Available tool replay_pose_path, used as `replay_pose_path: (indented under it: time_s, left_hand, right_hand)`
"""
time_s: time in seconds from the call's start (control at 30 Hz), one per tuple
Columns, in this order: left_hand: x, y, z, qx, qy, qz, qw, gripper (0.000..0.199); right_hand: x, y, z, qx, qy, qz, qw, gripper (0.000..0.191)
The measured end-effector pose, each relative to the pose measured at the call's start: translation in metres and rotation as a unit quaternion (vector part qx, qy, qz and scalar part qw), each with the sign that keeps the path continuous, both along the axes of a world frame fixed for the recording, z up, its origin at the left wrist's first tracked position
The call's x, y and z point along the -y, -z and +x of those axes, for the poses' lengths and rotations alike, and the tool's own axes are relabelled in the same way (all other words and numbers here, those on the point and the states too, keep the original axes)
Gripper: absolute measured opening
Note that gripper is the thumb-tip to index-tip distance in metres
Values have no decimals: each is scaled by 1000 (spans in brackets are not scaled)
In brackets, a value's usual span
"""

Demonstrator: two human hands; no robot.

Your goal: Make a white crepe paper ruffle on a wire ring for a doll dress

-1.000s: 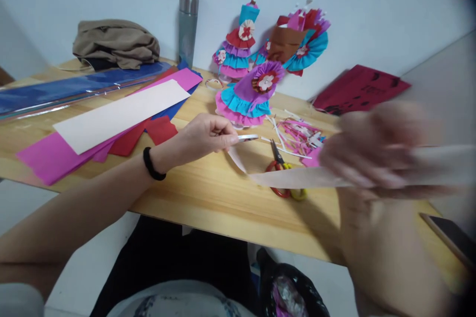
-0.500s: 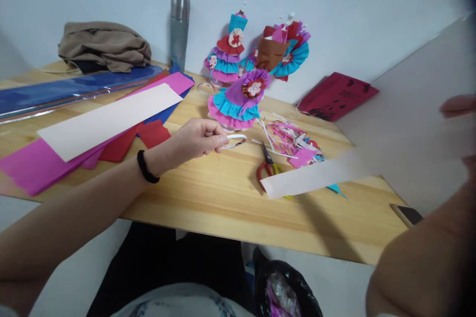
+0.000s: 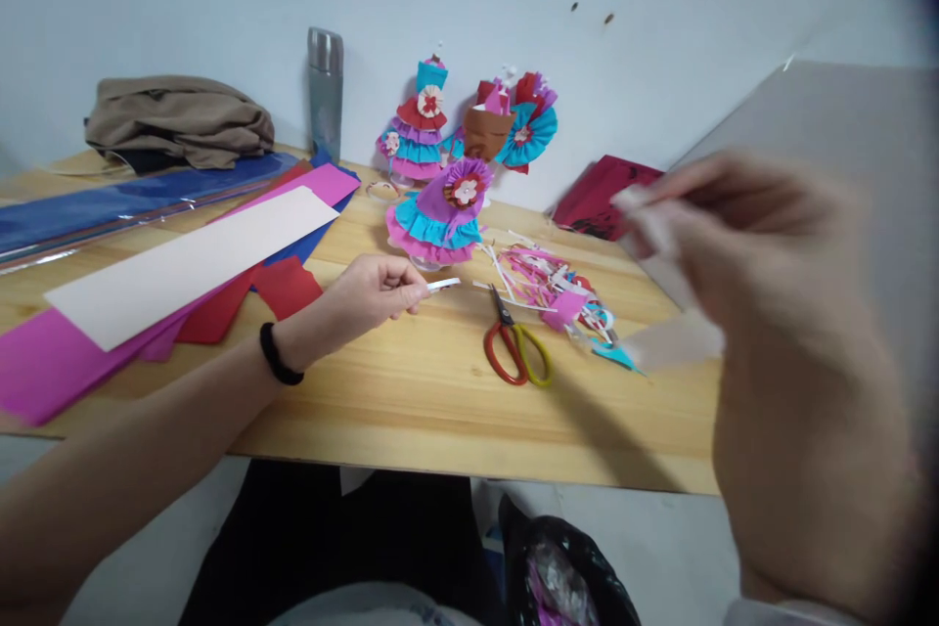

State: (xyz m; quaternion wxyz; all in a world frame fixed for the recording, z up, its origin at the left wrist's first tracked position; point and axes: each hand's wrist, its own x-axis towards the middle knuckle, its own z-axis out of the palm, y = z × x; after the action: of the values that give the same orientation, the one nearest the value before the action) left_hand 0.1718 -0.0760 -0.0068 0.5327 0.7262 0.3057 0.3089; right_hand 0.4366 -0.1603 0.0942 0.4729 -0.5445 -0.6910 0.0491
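My left hand (image 3: 385,291) pinches a small white band (image 3: 444,284) above the middle of the table. On the right, close to the camera and blurred, my right hand (image 3: 778,274) is closed on a white strip (image 3: 671,342), whose lower part hangs beneath the fingers. Between the hands, scissors (image 3: 515,352) with one red and one yellow handle lie on the wood. Just behind my left hand stands a small paper dress (image 3: 440,215) in pink and blue with a flower on it.
Paper scraps (image 3: 550,279) lie right of centre. Long paper sheets (image 3: 191,259) cover the left side. At the back are a flask (image 3: 325,98), brown cloth (image 3: 180,117), more paper dresses (image 3: 425,122) and a dark red bag (image 3: 598,196). A black bag (image 3: 587,558) hangs below the edge.
My right hand has come in from the right edge with the white strip, which no longer covers the scissors. The band in my left hand has turned and shows edge-on. The view has shifted.
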Motion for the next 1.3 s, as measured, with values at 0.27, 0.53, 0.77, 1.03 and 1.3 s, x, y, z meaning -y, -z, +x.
replay_pose_path:
  time_s: [0.27, 0.53, 0.77, 1.03, 1.3]
  left_hand:
    - [-6, 1, -3, 16, -41, 68, 997, 18]
    - [-8, 5, -3, 10, -25, 72, 997, 14]
    - [-5, 7, 0, -12, -15, 109, 994, 13]
    - [-4, 2, -1, -15, 30, 110, 993, 13]
    - [-3, -8, -7, -23, 86, 67, 994, 21]
  right_hand:
    - [-29, 55, -78, 25, -167, -231, 958, 14]
    - [-30, 67, -80, 84, -149, -149, 974, 12]
    - [-24, 78, -78, 107, -132, -123, 978, 11]
    - [-22, 79, -76, 41, -125, -160, 978, 15]
    - [-23, 79, -70, 27, -137, -140, 980, 10]
